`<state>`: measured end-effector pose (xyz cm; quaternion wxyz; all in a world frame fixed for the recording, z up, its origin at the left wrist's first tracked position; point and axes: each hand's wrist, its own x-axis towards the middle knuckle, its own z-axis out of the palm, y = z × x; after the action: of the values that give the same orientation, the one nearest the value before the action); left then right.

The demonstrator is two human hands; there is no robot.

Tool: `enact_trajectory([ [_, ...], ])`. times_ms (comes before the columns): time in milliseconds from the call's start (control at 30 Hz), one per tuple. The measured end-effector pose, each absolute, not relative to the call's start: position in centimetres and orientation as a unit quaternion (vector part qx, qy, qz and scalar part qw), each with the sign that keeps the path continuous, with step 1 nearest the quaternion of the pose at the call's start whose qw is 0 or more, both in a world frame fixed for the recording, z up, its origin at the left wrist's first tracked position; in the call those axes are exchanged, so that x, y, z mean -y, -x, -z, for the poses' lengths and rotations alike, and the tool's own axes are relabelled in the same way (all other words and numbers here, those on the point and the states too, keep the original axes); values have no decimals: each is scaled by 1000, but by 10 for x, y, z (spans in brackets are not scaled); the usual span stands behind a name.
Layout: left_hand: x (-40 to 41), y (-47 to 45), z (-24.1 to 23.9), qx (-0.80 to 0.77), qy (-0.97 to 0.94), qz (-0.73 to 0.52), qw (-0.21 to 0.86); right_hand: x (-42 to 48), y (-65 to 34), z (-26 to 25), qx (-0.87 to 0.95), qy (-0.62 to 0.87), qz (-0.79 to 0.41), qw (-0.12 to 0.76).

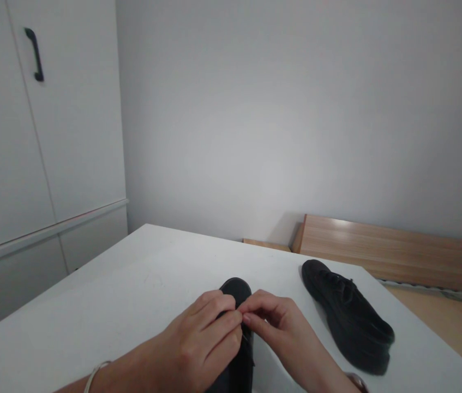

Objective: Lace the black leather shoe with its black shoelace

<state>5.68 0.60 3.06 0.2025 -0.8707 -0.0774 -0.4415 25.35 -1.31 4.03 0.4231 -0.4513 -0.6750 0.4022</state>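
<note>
A black shoe [237, 292] lies on the white table [132, 295] right in front of me, toe pointing away, mostly covered by my hands. My left hand [204, 338] rests on its upper with the fingers curled and pinched at the lace area. My right hand [275, 322] meets it from the right, thumb and fingers pinched on what looks like the thin black lace. A second black shoe [347, 314] lies on the table to the right, untouched. A thin bracelet [95, 374] circles my left wrist.
A white cupboard with a black handle [34, 54] stands at the left. A plain grey wall rises behind the table. A wooden bed frame [394, 251] lies low at the back right, with wooden floor beyond the table's right edge.
</note>
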Motion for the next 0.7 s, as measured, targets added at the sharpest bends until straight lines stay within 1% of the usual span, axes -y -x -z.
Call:
enact_trajectory([
  [67,-6,-57,-32,87,870,442,198,13,-253,-39,679,454,-388,427],
  [233,-7,-58,-34,91,871,459,148,12,-248,-37,698,427,-366,442],
  [367,-4,-59,-30,106,861,484,116,11,-246,-35,694,447,-325,462],
  [567,4,-49,-14,101,851,515,-22,14,-243,-30,684,486,-293,458],
  [700,3,-42,-9,122,864,482,-76,10,-246,-28,687,491,-308,437],
])
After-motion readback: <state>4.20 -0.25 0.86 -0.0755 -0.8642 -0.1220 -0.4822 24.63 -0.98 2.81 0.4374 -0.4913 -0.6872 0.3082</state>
